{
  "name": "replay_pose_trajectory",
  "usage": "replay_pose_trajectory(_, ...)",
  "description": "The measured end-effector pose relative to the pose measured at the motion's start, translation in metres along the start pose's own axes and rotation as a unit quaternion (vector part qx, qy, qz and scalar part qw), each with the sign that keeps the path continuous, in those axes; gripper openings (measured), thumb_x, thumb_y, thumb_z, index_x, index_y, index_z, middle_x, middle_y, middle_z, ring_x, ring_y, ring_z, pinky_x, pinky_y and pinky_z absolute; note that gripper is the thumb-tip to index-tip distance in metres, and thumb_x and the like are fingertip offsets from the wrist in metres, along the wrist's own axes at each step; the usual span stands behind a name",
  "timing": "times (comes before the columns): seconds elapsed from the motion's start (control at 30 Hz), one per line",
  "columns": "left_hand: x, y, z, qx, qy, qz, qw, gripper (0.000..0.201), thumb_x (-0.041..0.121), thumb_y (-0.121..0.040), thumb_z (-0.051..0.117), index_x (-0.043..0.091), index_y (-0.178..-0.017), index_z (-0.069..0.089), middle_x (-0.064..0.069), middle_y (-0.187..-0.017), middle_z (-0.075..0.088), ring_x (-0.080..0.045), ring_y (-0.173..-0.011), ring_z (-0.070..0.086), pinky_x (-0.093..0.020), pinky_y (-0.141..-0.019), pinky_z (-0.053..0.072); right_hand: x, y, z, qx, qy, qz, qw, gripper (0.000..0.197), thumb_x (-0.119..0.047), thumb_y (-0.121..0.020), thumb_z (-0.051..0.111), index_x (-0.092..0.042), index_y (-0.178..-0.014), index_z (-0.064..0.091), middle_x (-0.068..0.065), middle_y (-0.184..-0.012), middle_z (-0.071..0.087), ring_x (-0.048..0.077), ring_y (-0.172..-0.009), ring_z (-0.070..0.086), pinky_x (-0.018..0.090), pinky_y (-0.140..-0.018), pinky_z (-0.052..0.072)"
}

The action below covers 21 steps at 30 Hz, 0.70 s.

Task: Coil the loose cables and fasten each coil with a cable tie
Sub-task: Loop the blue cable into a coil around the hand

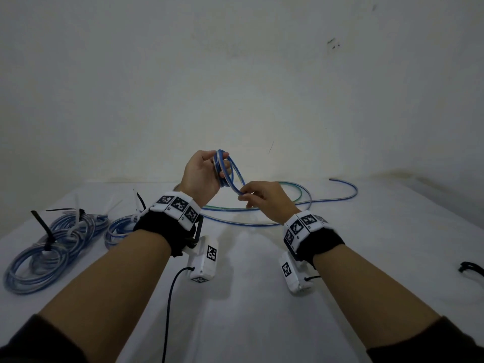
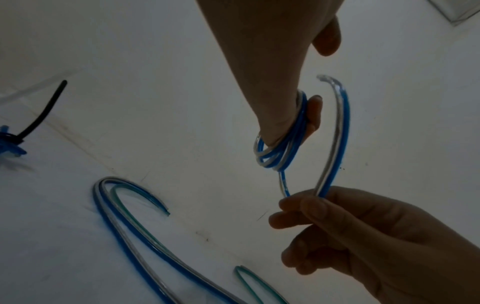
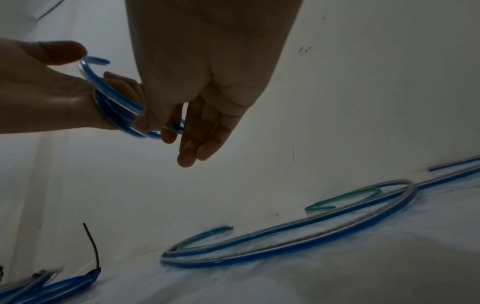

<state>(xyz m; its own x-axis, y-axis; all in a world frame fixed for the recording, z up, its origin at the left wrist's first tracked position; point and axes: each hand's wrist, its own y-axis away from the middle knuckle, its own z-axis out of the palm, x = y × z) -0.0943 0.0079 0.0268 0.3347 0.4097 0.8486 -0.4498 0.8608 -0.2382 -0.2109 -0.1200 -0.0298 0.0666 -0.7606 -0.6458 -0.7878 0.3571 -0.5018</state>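
The palm side of the left hand [image 1: 201, 176] is turned away in the head view, so part of the small coil [image 1: 222, 167] is hidden behind its fingers. The black strap [image 1: 471, 268] is cut off by the right edge. The tied coils [image 3: 44, 288] are blurred and cropped in the right wrist view. The long loose cable [image 2: 135, 236] is cut by the lower edge in the left wrist view.

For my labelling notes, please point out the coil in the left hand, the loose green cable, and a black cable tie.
blue coil [image 1: 222, 167], head view, loops beside fingers
green cable [image 3: 345, 198], right wrist view, curved middle
black cable tie [image 1: 43, 229], head view, upright strap
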Motion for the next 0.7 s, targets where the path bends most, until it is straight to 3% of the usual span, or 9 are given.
replay_pose_trajectory(0.13, -0.008, -0.005, 0.004, 0.007, -0.042, 0.021, 0.999, 0.022, 0.007, -0.098, 0.028, 0.009, -0.089, 0.048, 0.0, -0.068, 0.045, -0.007, -0.054, 0.047, -0.017, -0.056, 0.042, -0.003, -0.001, 0.002, -0.009, -0.005, 0.017, 1.0, 0.012, -0.016, -0.086, 0.064, -0.006, -0.09, 0.07, 0.002, -0.076, 0.066, 0.02, -0.063, 0.067, 0.03, -0.069, 0.053)
replay_pose_trajectory(0.2, -0.013, -0.007, 0.005, 0.015, -0.1, 0.038, 0.994, 0.021, 0.009, -0.101, 0.028, 0.01, -0.091, 0.047, -0.001, -0.072, 0.043, -0.005, -0.054, 0.048, -0.016, -0.058, 0.042, -0.004, 0.0, 0.001, -0.024, -0.007, 0.021, 0.999, 0.016, -0.017, -0.086, 0.064, -0.005, -0.094, 0.07, 0.003, -0.076, 0.066, 0.024, -0.065, 0.067, 0.032, -0.07, 0.055)
replay_pose_trajectory(0.3, -0.015, -0.007, 0.004, -0.004, -0.151, 0.04, 0.988, 0.023, 0.014, -0.102, 0.027, 0.01, -0.091, 0.046, -0.001, -0.071, 0.044, -0.007, -0.055, 0.048, -0.019, -0.061, 0.042, -0.005, 0.003, -0.003, -0.045, 0.021, 0.014, 0.999, 0.024, -0.024, -0.087, 0.064, -0.01, -0.105, 0.069, 0.0, -0.074, 0.067, 0.017, -0.063, 0.067, 0.023, -0.068, 0.052)
replay_pose_trajectory(0.37, -0.015, -0.007, 0.004, -0.02, -0.155, 0.028, 0.987, 0.026, 0.017, -0.103, 0.025, 0.01, -0.089, 0.046, 0.001, -0.066, 0.043, -0.009, -0.054, 0.048, -0.019, -0.057, 0.043, -0.006, 0.004, -0.009, -0.009, -0.017, 0.021, 1.0, 0.022, -0.023, -0.089, 0.06, -0.012, -0.107, 0.067, 0.007, -0.074, 0.067, 0.015, -0.059, 0.063, 0.026, -0.066, 0.053)
replay_pose_trajectory(0.47, -0.014, -0.008, 0.008, -0.029, -0.175, 0.008, 0.984, 0.031, 0.019, -0.102, 0.025, 0.008, -0.083, 0.048, 0.004, -0.058, 0.038, -0.006, -0.047, 0.039, -0.015, -0.049, 0.034, -0.004, 0.0, -0.019, 0.135, -0.019, -0.033, 0.99, 0.017, -0.017, -0.089, 0.051, -0.007, -0.099, 0.06, 0.014, -0.078, 0.06, 0.018, -0.066, 0.055, 0.03, -0.063, 0.047)
replay_pose_trajectory(0.53, -0.016, -0.009, 0.014, -0.028, -0.201, -0.011, 0.979, 0.036, 0.02, -0.102, 0.026, 0.007, -0.08, 0.051, 0.005, -0.055, 0.037, -0.005, -0.046, 0.034, -0.014, -0.045, 0.028, -0.007, -0.003, -0.027, 0.149, -0.006, -0.077, 0.986, 0.024, -0.015, -0.089, 0.046, -0.009, -0.109, 0.057, 0.006, -0.101, 0.059, 0.015, -0.086, 0.053, 0.021, -0.073, 0.043)
replay_pose_trajectory(0.6, -0.018, -0.009, 0.022, -0.045, -0.23, -0.037, 0.971, 0.04, 0.025, -0.102, 0.027, 0.006, -0.078, 0.052, 0.005, -0.052, 0.038, -0.006, -0.045, 0.031, -0.015, -0.044, 0.025, -0.014, -0.003, -0.035, 0.105, 0.014, -0.102, 0.989, 0.031, -0.014, -0.093, 0.045, -0.013, -0.123, 0.053, -0.003, -0.121, 0.054, 0.002, -0.105, 0.049, 0.02, -0.088, 0.042)
replay_pose_trajectory(0.67, -0.022, -0.009, 0.029, -0.069, -0.257, -0.057, 0.962, 0.042, 0.028, -0.102, 0.026, 0.007, -0.077, 0.052, 0.007, -0.048, 0.039, -0.005, -0.042, 0.03, -0.016, -0.044, 0.025, -0.018, -0.002, -0.043, 0.064, 0.022, -0.101, 0.993, 0.031, -0.012, -0.096, 0.045, -0.013, -0.125, 0.054, -0.006, -0.12, 0.056, -0.012, -0.108, 0.046, 0.021, -0.096, 0.039)
replay_pose_trajectory(0.7, -0.024, -0.009, 0.033, -0.078, -0.267, -0.063, 0.958, 0.042, 0.029, -0.102, 0.025, 0.007, -0.077, 0.051, 0.008, -0.048, 0.039, -0.005, -0.042, 0.03, -0.016, -0.044, 0.025, -0.018, -0.001, -0.046, 0.054, 0.01, -0.091, 0.994, 0.03, -0.012, -0.096, 0.045, -0.012, -0.124, 0.055, -0.004, -0.114, 0.061, -0.009, -0.105, 0.051, 0.022, -0.095, 0.04)
